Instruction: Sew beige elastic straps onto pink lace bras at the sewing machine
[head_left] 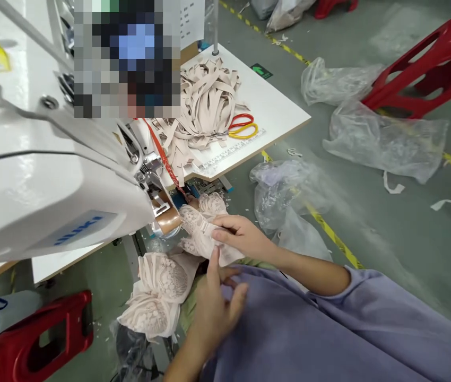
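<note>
A pale pink lace bra point(199, 228) lies beside the end of the sewing machine point(102, 212). My right hand point(245, 239) grips its near part, thumb and fingers bent over the fabric. Just below, my left hand point(217, 305) has its fingers apart, the index fingertip at the edge of the same bra. Some of the left fingers are partly hidden behind the hand. Another pale pink lace bra point(162, 284) hangs to the left of my left hand, under the machine head.
On the white table point(281, 114) are a heap of beige fabric strips point(209, 95), red-and-yellow-handled scissors point(242, 126) and a printed ruler point(229, 154). Red stools point(428, 69) and clear plastic bags point(384, 138) are on the floor. A red braided cord point(162, 151) hangs by the machine.
</note>
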`<action>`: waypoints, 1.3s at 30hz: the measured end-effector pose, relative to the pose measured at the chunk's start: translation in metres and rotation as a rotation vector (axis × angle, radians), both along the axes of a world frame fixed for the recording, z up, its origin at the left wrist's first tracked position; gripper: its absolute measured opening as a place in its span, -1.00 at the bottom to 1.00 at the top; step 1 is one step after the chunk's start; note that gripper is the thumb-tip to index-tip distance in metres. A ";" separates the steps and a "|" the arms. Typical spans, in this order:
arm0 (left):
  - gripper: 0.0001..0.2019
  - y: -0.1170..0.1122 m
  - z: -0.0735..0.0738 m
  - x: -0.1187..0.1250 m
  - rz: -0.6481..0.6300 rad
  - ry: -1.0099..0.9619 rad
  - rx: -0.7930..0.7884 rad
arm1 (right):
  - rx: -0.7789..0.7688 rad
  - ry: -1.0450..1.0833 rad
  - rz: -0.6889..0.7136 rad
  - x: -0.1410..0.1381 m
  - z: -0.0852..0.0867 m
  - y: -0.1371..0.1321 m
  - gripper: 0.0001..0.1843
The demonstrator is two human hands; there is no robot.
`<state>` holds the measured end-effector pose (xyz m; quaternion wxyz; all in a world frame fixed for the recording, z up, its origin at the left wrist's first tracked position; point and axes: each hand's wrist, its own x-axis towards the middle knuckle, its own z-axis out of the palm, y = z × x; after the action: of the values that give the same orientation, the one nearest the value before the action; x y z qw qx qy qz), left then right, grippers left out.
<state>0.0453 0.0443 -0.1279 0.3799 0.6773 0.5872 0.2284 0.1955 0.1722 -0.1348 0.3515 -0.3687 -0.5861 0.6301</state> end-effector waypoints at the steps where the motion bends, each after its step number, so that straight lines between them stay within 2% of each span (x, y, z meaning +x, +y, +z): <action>1: -0.32 0.002 0.003 -0.006 0.001 -0.037 0.029 | -0.008 -0.017 0.003 0.003 0.001 0.001 -0.66; 4: -0.61 0.012 0.012 -0.026 0.105 0.041 0.227 | -0.018 -0.066 0.021 0.009 0.004 0.002 -0.66; 7: -0.66 0.028 0.026 -0.039 0.158 0.107 0.424 | 0.000 -0.100 0.082 0.010 0.007 0.002 -0.66; 9: -0.52 0.042 0.035 -0.043 0.057 0.126 0.478 | 0.071 -0.120 0.131 0.010 0.010 0.002 -0.69; 12: -0.35 0.063 0.044 -0.046 -0.205 0.175 0.411 | 0.257 -0.159 0.219 0.009 0.014 0.001 -0.77; 13: -0.38 0.068 0.045 -0.047 -0.259 0.198 0.389 | 0.333 -0.190 0.252 0.009 0.014 0.001 -0.78; 15: -0.61 0.073 0.042 -0.051 -0.295 0.242 0.404 | 0.515 -0.275 0.288 0.010 0.014 0.000 -0.77; 17: -0.88 0.071 0.035 -0.055 -0.291 0.281 0.520 | 0.719 -0.360 0.278 0.010 0.011 -0.002 -0.76; 18: -0.91 0.068 0.031 -0.057 -0.290 0.301 0.611 | 0.812 -0.381 0.256 0.011 0.009 -0.003 -0.76; 20: -0.83 0.058 0.024 -0.060 -0.286 0.339 0.817 | 0.929 -0.389 0.208 0.011 0.004 -0.005 -0.76; 22: -0.77 0.049 0.020 -0.061 -0.272 0.375 0.968 | 0.979 -0.361 0.177 0.011 -0.001 -0.008 -0.75; 24: -0.75 0.041 0.019 -0.062 -0.262 0.401 1.026 | 1.013 -0.332 0.172 0.009 -0.004 -0.010 -0.73; 28: -0.75 0.035 0.020 -0.064 -0.250 0.400 1.041 | 1.095 -0.299 0.155 0.004 -0.004 -0.014 -0.72; 31: -0.75 0.036 0.021 -0.067 -0.247 0.379 1.043 | 1.040 -0.309 0.181 0.003 -0.002 -0.014 -0.69; 34: -0.78 0.036 0.022 -0.070 -0.202 0.318 0.950 | 0.872 -0.305 0.259 0.002 -0.002 -0.009 -0.70; 36: -0.78 0.033 0.015 -0.066 -0.031 0.224 0.800 | 0.606 -0.268 0.305 -0.002 -0.003 -0.007 -0.71; 37: -0.65 0.029 0.006 -0.061 0.080 0.173 0.715 | 0.401 -0.228 0.277 -0.006 -0.004 -0.008 -0.69; 39: -0.19 0.019 -0.022 -0.046 0.260 0.097 0.557 | -0.086 -0.095 0.101 -0.016 -0.004 -0.019 -0.60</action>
<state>-0.0004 0.0628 -0.1499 0.1191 0.6846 0.6012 0.3946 0.1795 0.1527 -0.1392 0.2750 -0.3829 -0.5924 0.6533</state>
